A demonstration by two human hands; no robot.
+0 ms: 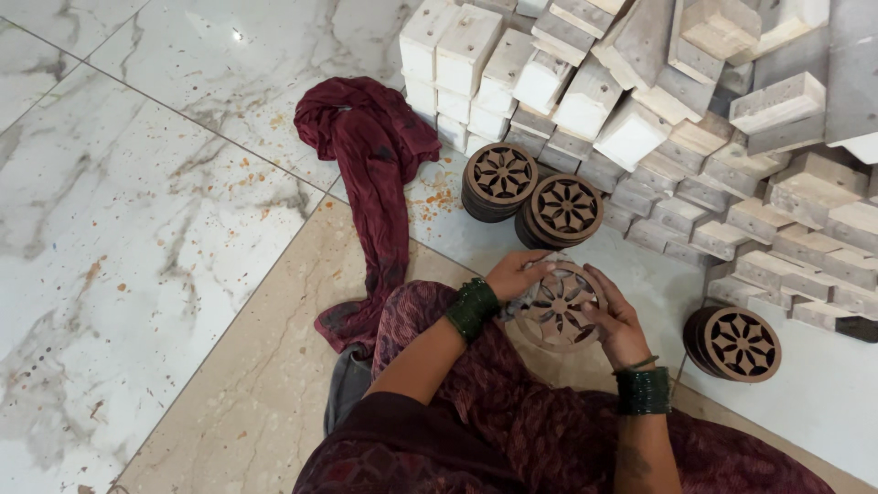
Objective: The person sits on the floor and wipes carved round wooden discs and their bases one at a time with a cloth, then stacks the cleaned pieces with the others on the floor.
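The fingers [538,263] of the left hand [517,273] curl around the top left edge of a round wooden disc [555,306]. The fingers of the right hand [615,316] press on its right edge. Both hands are closed on the disc and hold it just above the lap. The disc is flat and brown, with a flower shape cut through it.

Everything else sits around that disc. Just past it, farther from the person, are two stacks of the same discs, a left stack [499,179] and a right stack [560,212], and they touch each other. To the right of the held disc is one more short stack [735,343]. Behind the two stacks is a big heap of pale wooden blocks [658,110]. To the left of the held disc a dark red cloth [375,174] lies on the marble floor [137,229].

The flower cuts leave thin bits of wood, so I think a hard squeeze could snap one. The disc is held only by its edges, so it could slip and hit the hard floor. The blocks are piled loosely and some lean, so a bump could make them slide onto the stacks.

There are no boxes or bowls here. The discs just sit in stacks on the floor.
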